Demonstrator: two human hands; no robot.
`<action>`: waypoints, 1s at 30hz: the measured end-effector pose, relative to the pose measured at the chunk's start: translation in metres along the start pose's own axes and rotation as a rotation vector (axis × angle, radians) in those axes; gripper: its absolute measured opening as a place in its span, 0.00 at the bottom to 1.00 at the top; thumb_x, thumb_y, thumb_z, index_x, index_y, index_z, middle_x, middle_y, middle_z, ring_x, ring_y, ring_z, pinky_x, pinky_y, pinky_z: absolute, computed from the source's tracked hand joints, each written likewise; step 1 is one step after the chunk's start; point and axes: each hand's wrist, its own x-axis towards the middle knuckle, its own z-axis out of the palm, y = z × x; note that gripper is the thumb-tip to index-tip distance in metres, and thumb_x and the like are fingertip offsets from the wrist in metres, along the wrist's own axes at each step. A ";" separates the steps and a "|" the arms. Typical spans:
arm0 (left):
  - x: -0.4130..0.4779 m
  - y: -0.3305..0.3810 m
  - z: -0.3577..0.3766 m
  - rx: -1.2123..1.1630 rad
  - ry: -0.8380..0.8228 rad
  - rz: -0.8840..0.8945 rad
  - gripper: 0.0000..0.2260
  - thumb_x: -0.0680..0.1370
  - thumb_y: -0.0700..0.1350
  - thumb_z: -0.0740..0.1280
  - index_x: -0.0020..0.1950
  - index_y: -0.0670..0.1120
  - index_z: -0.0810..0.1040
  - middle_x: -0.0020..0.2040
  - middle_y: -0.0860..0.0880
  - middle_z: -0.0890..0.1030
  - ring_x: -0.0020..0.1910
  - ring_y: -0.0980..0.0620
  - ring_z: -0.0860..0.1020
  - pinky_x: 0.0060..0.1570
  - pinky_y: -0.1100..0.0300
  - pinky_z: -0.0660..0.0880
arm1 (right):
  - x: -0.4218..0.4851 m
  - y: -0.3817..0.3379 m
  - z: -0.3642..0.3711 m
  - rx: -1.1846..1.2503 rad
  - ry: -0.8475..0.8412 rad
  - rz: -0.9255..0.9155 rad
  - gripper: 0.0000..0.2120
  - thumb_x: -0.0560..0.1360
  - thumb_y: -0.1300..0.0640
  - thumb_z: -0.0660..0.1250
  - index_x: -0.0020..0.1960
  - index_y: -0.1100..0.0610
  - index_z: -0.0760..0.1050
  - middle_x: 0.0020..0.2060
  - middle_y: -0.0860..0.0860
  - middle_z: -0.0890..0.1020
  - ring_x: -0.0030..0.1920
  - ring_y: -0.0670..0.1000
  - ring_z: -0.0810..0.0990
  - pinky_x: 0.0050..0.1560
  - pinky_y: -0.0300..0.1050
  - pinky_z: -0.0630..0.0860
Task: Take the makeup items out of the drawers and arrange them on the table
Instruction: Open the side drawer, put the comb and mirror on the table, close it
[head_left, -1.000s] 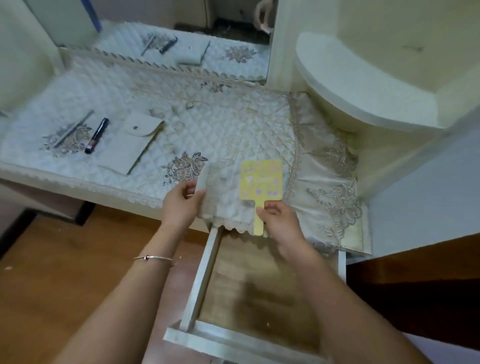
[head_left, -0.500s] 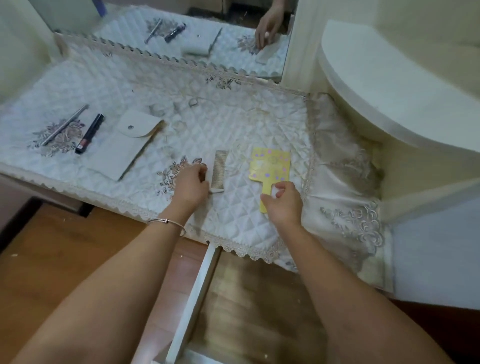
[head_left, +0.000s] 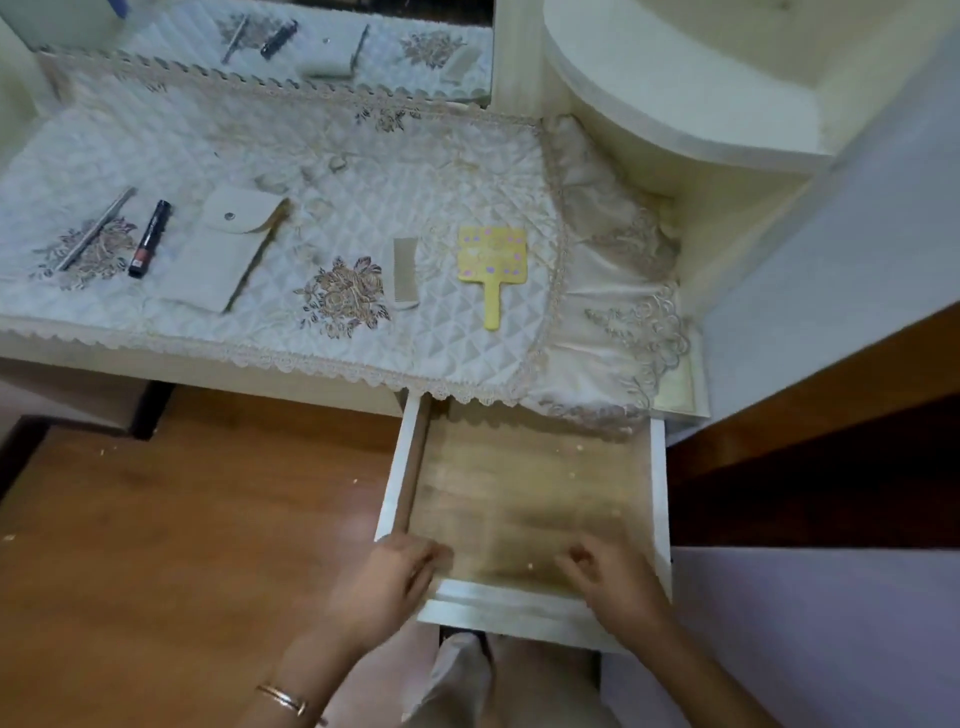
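A yellow hand mirror (head_left: 492, 264) and a beige comb (head_left: 405, 270) lie side by side on the quilted table cloth (head_left: 457, 171). Further left lie a white snap pouch (head_left: 221, 249), a dark lipstick tube (head_left: 150, 238) and a thin silver pencil (head_left: 96, 228). The white drawer (head_left: 661, 483) stands pulled out below the table, its wooden bottom bare. My left hand (head_left: 387, 587) rests on the drawer's front left corner. My right hand (head_left: 615, 582) is at the front right, fingers curled over the front edge. Neither hand holds a makeup item.
A mirror (head_left: 311, 47) at the back reflects the items. A curved white shelf (head_left: 675, 93) rises at the right. Lace cloth hangs over the table's right end (head_left: 623, 332). Wooden floor (head_left: 182, 519) lies left of the drawer.
Both hands let go of the comb and mirror, which now lie on the cloth, and drew back down to the drawer's front edge.
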 end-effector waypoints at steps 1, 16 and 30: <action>-0.013 -0.003 0.010 0.022 -0.042 0.026 0.18 0.78 0.57 0.50 0.53 0.53 0.78 0.47 0.55 0.82 0.47 0.55 0.78 0.43 0.71 0.65 | -0.016 0.012 0.011 -0.063 -0.011 0.018 0.08 0.75 0.49 0.62 0.48 0.51 0.77 0.46 0.50 0.81 0.49 0.51 0.78 0.46 0.42 0.71; -0.020 -0.027 0.034 0.216 0.101 0.104 0.18 0.73 0.61 0.54 0.48 0.54 0.79 0.41 0.60 0.82 0.40 0.59 0.77 0.43 0.68 0.69 | -0.056 0.037 0.044 -0.110 0.411 0.014 0.13 0.64 0.52 0.72 0.47 0.57 0.81 0.43 0.53 0.84 0.46 0.57 0.81 0.46 0.49 0.77; 0.103 -0.008 -0.018 0.370 0.381 0.004 0.41 0.62 0.45 0.78 0.70 0.48 0.61 0.69 0.42 0.67 0.69 0.41 0.60 0.67 0.47 0.59 | 0.068 0.011 -0.039 -0.450 0.621 -0.116 0.44 0.55 0.48 0.79 0.66 0.55 0.65 0.64 0.58 0.74 0.64 0.56 0.63 0.63 0.52 0.58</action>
